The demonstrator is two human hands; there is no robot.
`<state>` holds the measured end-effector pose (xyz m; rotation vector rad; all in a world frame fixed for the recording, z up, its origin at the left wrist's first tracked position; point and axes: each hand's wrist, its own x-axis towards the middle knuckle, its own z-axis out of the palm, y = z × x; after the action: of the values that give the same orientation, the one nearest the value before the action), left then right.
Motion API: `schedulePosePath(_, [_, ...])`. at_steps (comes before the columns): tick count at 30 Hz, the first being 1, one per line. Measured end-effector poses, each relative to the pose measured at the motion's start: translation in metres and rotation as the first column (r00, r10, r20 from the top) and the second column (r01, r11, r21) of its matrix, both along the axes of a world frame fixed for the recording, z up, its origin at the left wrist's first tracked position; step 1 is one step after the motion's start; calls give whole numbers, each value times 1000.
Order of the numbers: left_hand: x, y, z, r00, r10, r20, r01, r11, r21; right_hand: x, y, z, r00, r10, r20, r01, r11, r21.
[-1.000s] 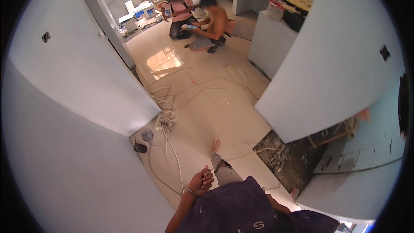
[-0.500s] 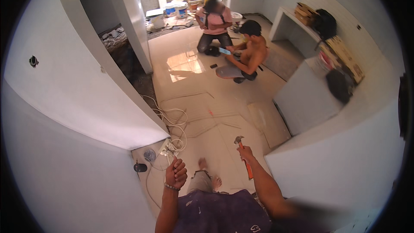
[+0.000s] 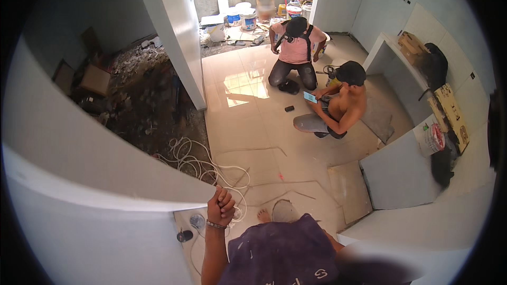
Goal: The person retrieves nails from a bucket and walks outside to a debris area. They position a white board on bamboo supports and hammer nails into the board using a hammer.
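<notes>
My left hand (image 3: 221,207) is raised at the lower middle, its fingers curled into a fist beside the corner of the white wall. What it holds, if anything, is hidden by the fingers. Behind it a loose white cable (image 3: 240,171) lies in loops over the tile floor (image 3: 253,142). Only a bit of my right forearm (image 3: 334,244) shows past my purple shirt; the right hand is out of sight, and no hammer is visible.
Two people, one in a pink shirt (image 3: 296,50) and one bare-backed (image 3: 351,105) holding a phone (image 3: 310,97), are low on the floor ahead. A dark doorway with rubble (image 3: 142,63) opens at left. Buckets (image 3: 248,20) stand at the back; a grey counter block (image 3: 398,171) is at right.
The view has shifted forward and left, showing more of the rubble room. My right hand, which held a hammer, has gone out of sight. The left fist stays raised, nearer the wall corner.
</notes>
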<state>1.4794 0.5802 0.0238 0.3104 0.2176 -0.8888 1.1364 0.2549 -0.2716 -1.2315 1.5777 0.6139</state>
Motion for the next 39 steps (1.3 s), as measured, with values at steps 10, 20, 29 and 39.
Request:
schedulePosePath(10, [186, -91, -20, 985, 86, -152, -105, 987, -124, 206, -79, 1, 993, 105, -44, -103, 993, 51])
schedulePosePath(20, [427, -214, 48, 997, 22, -71, -19, 999, 42, 634, -238, 17, 817, 546, 182, -523, 837, -164])
schedulePosePath(29, [610, -251, 7, 971, 156, -182, -155, 988, 15, 918, -284, 70, 805, 455, 381, -401, 890, -216])
schedulePosePath(39, [926, -284, -7, 977, 190, -96, -148, 931, 335, 1005, -323, -14, 946, 318, -65, -314, 948, 59])
